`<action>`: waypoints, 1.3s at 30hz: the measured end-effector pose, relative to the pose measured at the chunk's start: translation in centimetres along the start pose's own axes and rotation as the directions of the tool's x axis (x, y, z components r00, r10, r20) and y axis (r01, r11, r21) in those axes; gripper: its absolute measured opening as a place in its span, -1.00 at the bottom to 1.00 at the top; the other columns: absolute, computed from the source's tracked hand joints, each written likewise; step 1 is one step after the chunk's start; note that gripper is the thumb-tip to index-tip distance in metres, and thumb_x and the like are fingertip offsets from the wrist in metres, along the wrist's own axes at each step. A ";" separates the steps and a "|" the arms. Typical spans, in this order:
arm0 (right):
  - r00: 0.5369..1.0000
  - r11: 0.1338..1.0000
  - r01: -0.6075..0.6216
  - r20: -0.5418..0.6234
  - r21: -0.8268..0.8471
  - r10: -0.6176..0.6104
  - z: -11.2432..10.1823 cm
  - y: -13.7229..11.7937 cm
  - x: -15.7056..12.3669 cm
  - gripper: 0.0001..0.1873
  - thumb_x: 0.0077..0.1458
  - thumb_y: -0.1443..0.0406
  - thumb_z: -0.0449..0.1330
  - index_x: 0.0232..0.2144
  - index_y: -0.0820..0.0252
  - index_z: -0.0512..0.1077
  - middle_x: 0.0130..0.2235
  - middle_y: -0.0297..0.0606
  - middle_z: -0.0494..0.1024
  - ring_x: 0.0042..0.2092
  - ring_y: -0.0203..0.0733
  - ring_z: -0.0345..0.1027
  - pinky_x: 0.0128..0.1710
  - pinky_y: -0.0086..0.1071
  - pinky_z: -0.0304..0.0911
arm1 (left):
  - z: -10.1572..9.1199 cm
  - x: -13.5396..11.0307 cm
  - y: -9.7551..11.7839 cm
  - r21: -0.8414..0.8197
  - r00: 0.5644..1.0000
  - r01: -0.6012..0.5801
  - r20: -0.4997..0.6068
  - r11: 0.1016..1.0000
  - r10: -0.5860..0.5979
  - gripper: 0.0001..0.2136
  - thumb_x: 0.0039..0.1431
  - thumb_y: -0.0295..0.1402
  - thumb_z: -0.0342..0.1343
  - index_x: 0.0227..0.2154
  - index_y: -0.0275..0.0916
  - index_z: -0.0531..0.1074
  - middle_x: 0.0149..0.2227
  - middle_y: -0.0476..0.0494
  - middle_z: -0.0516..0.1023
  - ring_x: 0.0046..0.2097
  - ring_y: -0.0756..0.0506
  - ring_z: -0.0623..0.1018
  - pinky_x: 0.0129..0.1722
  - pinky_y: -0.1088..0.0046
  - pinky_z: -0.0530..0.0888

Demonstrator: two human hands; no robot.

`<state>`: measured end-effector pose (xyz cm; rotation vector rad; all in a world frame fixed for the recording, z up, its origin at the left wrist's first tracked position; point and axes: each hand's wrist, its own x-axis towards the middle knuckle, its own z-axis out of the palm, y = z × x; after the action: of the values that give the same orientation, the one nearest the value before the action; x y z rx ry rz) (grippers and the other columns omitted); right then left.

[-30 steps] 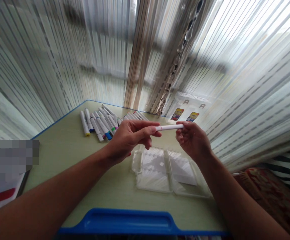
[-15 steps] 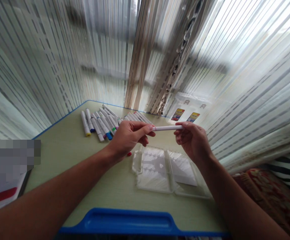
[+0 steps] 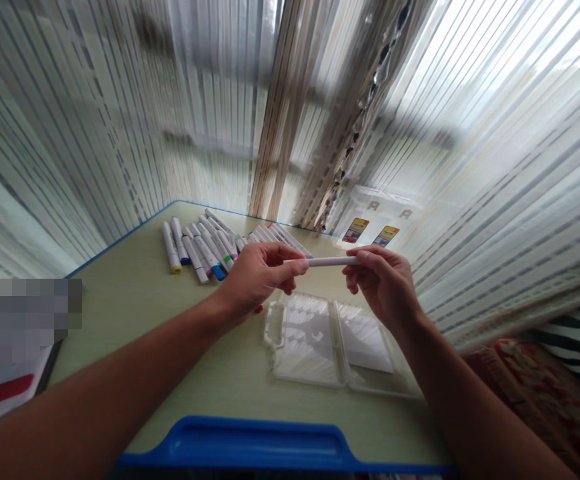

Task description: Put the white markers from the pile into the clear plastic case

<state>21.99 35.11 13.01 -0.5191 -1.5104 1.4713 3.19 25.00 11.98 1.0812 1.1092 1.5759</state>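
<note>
Stringy curtain [image 3: 210, 107] hanging behind desk [image 3: 210, 373], left grip [image 3: 265, 270] and right grip [image 3: 385, 283] pinching slim pen [image 3: 327, 261], clear case [image 3: 305, 370] lying open, showing paper [image 3: 367, 347].

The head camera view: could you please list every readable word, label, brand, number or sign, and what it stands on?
No text can be read.
Two yellow-topped labels on the clear plastic case: too blurred.
White cylindrical markers on the pale green table: print too small.
Red band on the white item, left: pale mark, unreadable.
Slim white pen, held: none seen.
</note>
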 end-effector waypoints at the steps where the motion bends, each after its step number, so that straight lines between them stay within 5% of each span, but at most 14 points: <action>1: 1.000 1.000 -0.002 0.005 -0.005 0.002 0.0 0.0 0.0 -0.90 0.00 0.30 0.31 -0.42 0.25 0.59 -0.55 -0.21 0.60 -0.64 -0.30 0.37 -0.70 -0.48 0.24 | 0.0 0.0 0.0 0.006 1.000 -0.005 -0.002 1.000 0.005 -0.78 -0.04 -0.35 0.35 -0.35 -0.39 0.54 -0.52 -0.03 0.48 -0.56 0.07 0.44 -0.56 0.56 0.41; 13: 0.986 0.973 -0.037 0.150 -0.228 0.073 0.7 0.6 -0.7 -0.77 -0.12 0.24 0.45 -0.38 0.26 0.61 -0.56 -0.23 0.59 -0.62 -0.29 0.39 -0.70 -0.48 0.29 | 0.4 -0.4 0.3 0.173 0.997 -0.040 0.071 0.984 0.028 -0.80 -0.02 -0.32 0.34 -0.40 -0.38 0.55 -0.57 -0.06 0.51 -0.57 0.05 0.46 -0.57 0.58 0.40; 22: 0.982 0.893 -0.029 0.153 -0.450 0.109 0.8 -0.1 -0.9 -0.75 -0.24 0.22 0.50 -0.52 0.29 0.62 -0.66 -0.30 0.48 -0.68 -0.39 0.20 -0.79 -0.55 0.06 | 0.4 -0.6 -0.9 0.258 0.984 -0.071 0.178 0.963 0.025 -0.68 0.02 -0.21 0.32 -0.28 -0.41 0.60 -0.44 -0.22 0.60 -0.51 0.02 0.48 -0.52 0.55 0.40; 31: 0.991 0.880 0.044 0.129 -0.473 0.019 1.0 0.1 -0.9 -0.77 -0.16 0.20 0.46 -0.55 0.27 0.59 -0.63 -0.33 0.46 -0.67 -0.44 0.12 -0.76 -0.55 -0.04 | 0.6 -0.6 -0.5 0.282 0.977 -0.103 0.210 0.954 0.044 -0.69 0.11 -0.29 0.24 -0.14 -0.39 0.60 -0.51 -0.17 0.58 -0.48 -0.01 0.52 -0.48 0.55 0.43; 39: 0.983 0.920 -0.060 0.136 -0.386 0.121 0.8 0.2 -0.8 -0.74 -0.18 0.21 0.48 -0.49 0.29 0.58 -0.61 -0.34 0.47 -0.64 -0.42 0.19 -0.71 -0.52 0.07 | 0.6 -0.4 -0.2 0.279 0.991 -0.085 0.123 0.956 0.053 -0.74 0.09 -0.35 0.27 -0.22 -0.46 0.59 -0.52 -0.12 0.56 -0.51 0.04 0.51 -0.50 0.61 0.44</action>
<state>21.63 34.06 12.65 -0.7255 -1.9386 1.3143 3.86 24.70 11.88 1.3964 1.2571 1.4159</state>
